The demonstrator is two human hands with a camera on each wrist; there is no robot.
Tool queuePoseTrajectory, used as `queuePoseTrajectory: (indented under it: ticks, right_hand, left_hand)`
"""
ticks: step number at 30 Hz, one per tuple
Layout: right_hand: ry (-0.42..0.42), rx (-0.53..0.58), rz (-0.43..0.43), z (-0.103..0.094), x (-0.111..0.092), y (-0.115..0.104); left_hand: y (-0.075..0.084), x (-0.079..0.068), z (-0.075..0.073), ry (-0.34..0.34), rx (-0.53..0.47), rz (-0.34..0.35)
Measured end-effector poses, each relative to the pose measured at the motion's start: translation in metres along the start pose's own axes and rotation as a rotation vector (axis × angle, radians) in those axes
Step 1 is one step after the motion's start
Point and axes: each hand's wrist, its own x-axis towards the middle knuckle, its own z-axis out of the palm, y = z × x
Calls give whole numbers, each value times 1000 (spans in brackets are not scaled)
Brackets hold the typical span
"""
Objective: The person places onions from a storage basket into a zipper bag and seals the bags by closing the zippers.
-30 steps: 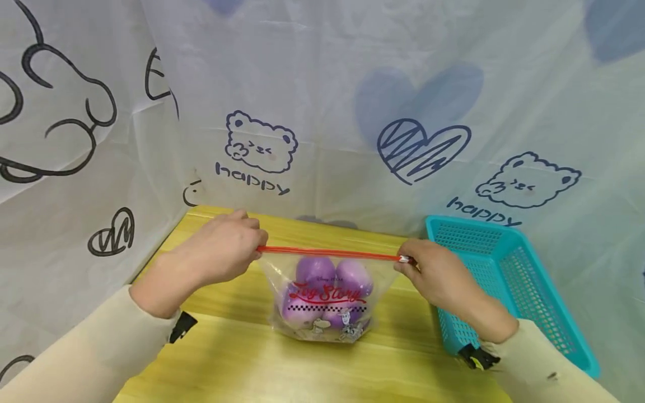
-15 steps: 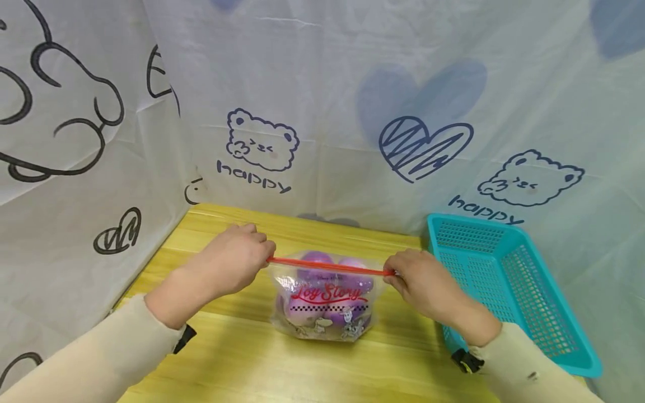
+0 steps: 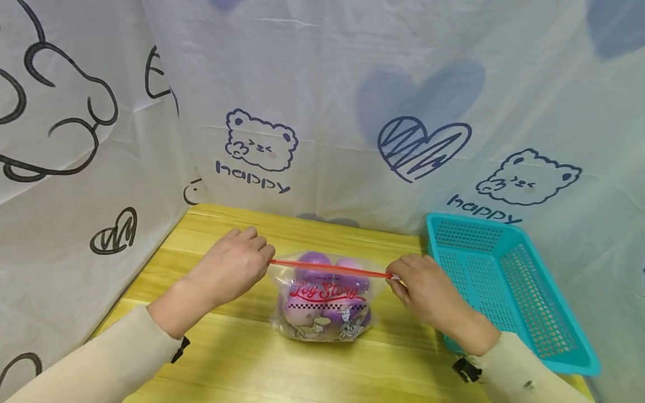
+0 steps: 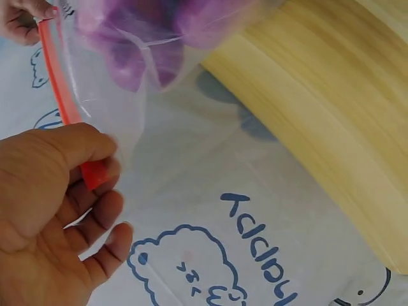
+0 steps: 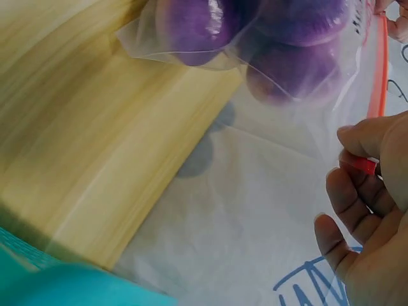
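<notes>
A clear zip bag (image 3: 322,322) with red "Toy Story" lettering stands on the table, its red zip strip (image 3: 330,269) stretched along the top. Several round purple things with paler patches (image 5: 188,29) fill it; their kind does not show. My left hand (image 3: 234,266) pinches the strip's left end between thumb and forefinger, the other fingers loosely curled in the left wrist view. At the opposite end my right hand (image 3: 428,291) pinches the strip's corner, where a small white piece shows by the fingertips. The strip slopes slightly down to the right.
A turquoise perforated basket (image 3: 561,313) stands at the right, close beside my right forearm. The yellow wood-grain table (image 3: 242,358) meets a white printed cloth (image 3: 327,112) at the back and left.
Over the last second both hands have come closer together and the zip strip has lowered towards me. The bag hangs less stretched. The basket has stayed in place.
</notes>
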Motion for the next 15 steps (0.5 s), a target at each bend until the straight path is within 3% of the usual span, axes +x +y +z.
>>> queuePoseTrajectory:
  ticks: [4,10,15]
  right_hand:
    - [19,11,20,-3,5,1]
    - [155,62,49,-18,14,3]
    - [57,38,82,-12,11,1]
  left_hand:
    - [-4,1,-5,20,-25,-7]
    - [-8,10,-24,96,-63,-54]
    - [-5,7,-17,7,-58,-62]
